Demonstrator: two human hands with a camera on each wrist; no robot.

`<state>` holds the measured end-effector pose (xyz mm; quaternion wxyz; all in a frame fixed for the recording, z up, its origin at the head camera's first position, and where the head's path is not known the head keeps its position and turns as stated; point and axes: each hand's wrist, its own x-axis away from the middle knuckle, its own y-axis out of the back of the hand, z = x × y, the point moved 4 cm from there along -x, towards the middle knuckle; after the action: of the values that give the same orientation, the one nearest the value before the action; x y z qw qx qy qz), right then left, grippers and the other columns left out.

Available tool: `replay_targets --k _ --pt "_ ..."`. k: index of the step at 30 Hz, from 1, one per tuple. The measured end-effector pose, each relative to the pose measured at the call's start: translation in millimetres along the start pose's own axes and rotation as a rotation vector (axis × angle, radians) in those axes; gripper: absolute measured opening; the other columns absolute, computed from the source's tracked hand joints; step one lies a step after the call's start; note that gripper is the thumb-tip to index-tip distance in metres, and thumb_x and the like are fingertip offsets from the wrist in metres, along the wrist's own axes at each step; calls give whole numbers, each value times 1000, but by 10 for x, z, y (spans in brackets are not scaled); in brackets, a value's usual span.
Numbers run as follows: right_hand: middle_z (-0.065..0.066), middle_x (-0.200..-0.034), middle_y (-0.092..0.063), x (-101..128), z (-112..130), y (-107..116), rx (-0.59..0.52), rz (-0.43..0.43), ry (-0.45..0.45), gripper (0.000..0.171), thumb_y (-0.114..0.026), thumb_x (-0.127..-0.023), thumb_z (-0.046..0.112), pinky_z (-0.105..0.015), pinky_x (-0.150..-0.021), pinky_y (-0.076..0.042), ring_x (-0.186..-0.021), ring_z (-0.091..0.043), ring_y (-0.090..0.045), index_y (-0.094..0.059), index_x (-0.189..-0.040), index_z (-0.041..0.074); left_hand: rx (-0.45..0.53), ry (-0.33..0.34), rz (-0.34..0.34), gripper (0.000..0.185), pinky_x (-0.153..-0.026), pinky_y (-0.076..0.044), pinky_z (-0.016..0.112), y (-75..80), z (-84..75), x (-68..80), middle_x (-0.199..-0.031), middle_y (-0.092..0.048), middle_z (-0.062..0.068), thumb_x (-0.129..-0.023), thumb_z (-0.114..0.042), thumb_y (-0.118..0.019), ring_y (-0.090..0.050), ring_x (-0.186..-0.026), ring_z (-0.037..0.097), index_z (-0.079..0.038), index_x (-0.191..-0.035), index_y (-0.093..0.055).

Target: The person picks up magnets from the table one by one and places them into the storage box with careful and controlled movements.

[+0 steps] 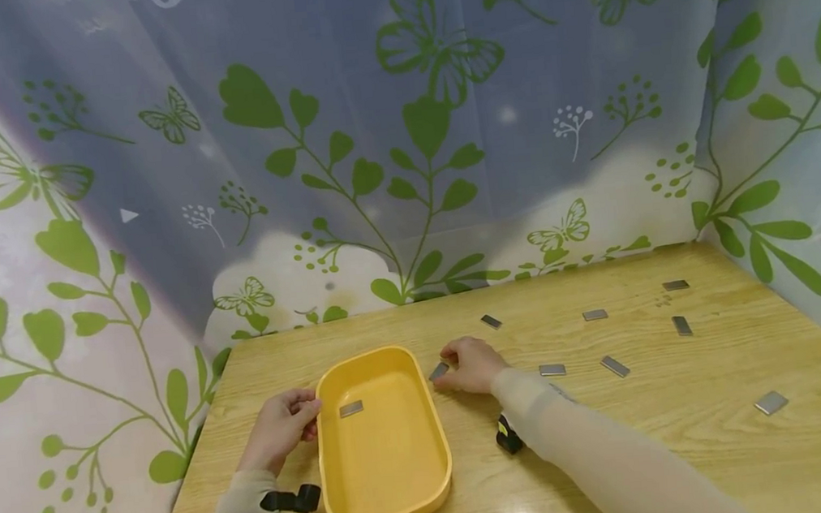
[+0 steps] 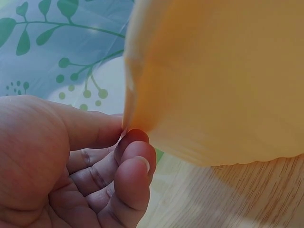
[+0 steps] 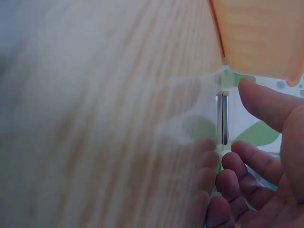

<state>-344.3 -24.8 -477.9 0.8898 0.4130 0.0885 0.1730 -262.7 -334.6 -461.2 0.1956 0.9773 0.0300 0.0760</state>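
My left hand (image 1: 279, 431) pinches the left rim of a yellow plastic tray (image 1: 387, 487) between thumb and fingers; the left wrist view shows that grip on the tray wall (image 2: 213, 85) up close. Inside the tray lies one small grey metal plate (image 1: 351, 409). Just right of the tray, my right hand (image 1: 473, 365) reaches around another small grey metal plate (image 1: 438, 371) on the table. In the right wrist view, thumb and fingers stand on either side of this plate (image 3: 223, 118), with gaps visible between them and it.
Several more grey metal plates are scattered across the wooden table (image 1: 663, 462), among them one at the far right (image 1: 771, 402) and one near the back edge (image 1: 491, 321). A curtain (image 1: 350, 237) with leaves and butterflies hangs behind the table.
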Motion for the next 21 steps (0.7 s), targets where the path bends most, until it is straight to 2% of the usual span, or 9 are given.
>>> replay_targets --k 13,21 --pt "-4 -109 -64 -126 55 -53 81 51 -56 44 -79 -79 37 -37 -88 -48 -101 -23 -58 -67 -110 8 -5 -2 -4 28 -58 -51 29 1 -1 1 -89 -62 16 -96 -7 -57 -56 -66 19 7 -120 -57" --pt "0 -105 -64 -149 72 -46 107 47 -86 35 -79 -80 34 -37 -88 -47 -99 -21 -58 -68 -105 12 3 -6 0 27 -59 -52 29 -4 0 3 -91 -62 17 -96 -8 -57 -57 -67 20 6 -120 -58"
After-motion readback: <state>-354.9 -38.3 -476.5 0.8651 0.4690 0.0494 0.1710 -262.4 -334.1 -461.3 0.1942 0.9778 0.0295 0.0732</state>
